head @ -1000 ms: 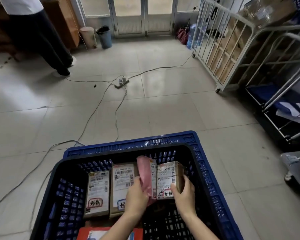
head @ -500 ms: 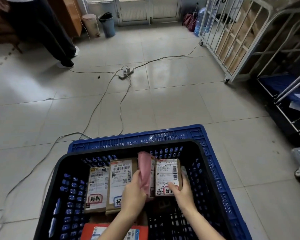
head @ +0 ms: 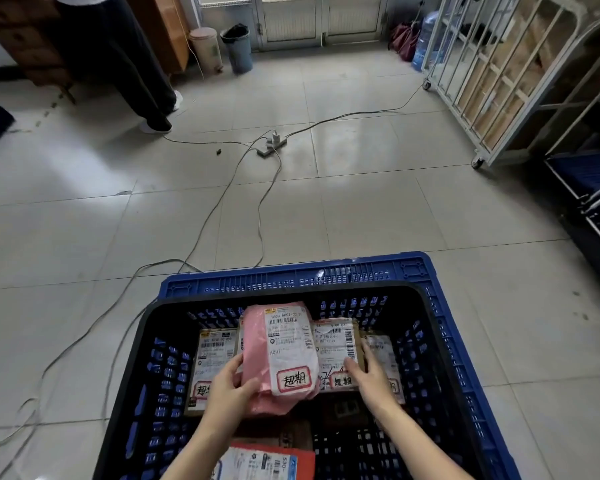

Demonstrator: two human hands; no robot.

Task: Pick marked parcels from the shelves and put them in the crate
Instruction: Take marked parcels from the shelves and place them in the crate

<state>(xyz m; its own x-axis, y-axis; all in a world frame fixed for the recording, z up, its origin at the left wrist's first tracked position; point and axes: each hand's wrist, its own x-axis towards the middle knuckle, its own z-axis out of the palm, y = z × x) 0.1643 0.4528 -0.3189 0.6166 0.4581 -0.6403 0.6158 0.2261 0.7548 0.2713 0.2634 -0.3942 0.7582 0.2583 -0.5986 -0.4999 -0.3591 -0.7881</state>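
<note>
one blue crate [head: 291, 271] holds our parcels along its far wall. our left hand [head: 227, 393] grips the pink parcel [head: 257, 355]; our right hand [head: 369, 377] seems to clasp the brown box [head: 336, 344] beside it.

Pink parcel [head: 280, 355] upright, red-marked label facing up — among brown labelled parcels [head: 335, 351] inside blue crate [head: 291, 277].

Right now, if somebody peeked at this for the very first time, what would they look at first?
Probably the pink parcel in the middle of the blue crate, gripped by the left hand, its white label facing up. The right hand steadies a brown box beside it. Farther off, grey cables snake over the tiled floor to a power strip.
</note>
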